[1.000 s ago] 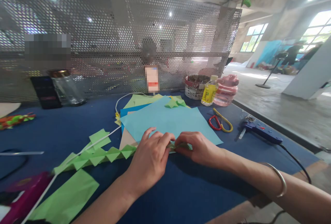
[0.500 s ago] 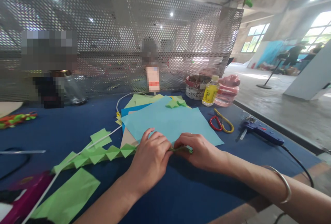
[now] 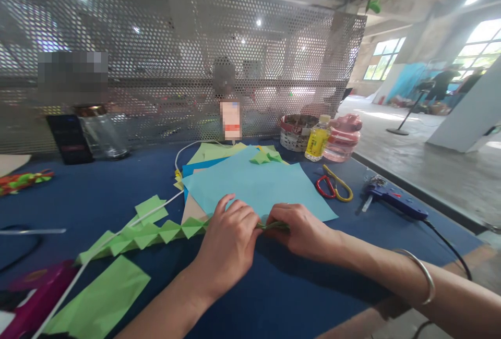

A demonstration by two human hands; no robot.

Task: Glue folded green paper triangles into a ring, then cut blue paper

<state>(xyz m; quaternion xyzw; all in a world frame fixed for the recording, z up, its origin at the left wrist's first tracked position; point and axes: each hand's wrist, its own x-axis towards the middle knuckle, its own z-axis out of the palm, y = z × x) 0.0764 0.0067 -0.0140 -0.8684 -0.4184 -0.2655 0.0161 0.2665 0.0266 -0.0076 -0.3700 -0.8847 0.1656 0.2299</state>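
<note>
"At the near middle of the blue table (image 3: 282, 297), what is listed?"

"Two bare hands, side by side. Left hand (image 3: 230, 240): back upward, thumb and forefinger brought together on a folded green strip (image 3: 278, 226). Right hand (image 3: 299, 227): fingers curled, narrow pinch on the same strip; one metal bangle (image 3: 428, 279) on its forearm."

"Position of the strip?"

"Between the two hands, by the near edge of a light blue sheet (image 3: 250, 182). Partly covered by fingers."

"Left side?"

"One zigzag green paper chain (image 3: 168, 232), its right end hidden at the left hand; whether it joins the strip, I cannot tell. One small green square (image 3: 148, 205), just beyond the chain, crossed by a white cable (image 3: 62, 297). One larger green piece (image 3: 102, 294), flat, near left. One purple object (image 3: 43, 289) beside it, partly out of view."

"Far side?"

"Folded green pieces (image 3: 264, 157), on the far part of the light blue sheet. One glass jar (image 3: 107, 138), far left. One round basket (image 3: 295, 133), one yellow-labelled bottle (image 3: 317, 141) and one pink bottle (image 3: 342, 141), grouped far right. One perforated screen (image 3: 274, 68) behind."

"Right side?"

"Scissors (image 3: 332, 188), one red handle, one yellow, just beside the light blue sheet. One blue glue gun (image 3: 395, 199), farther right, black cord (image 3: 450, 247) trailing nearward."
</note>
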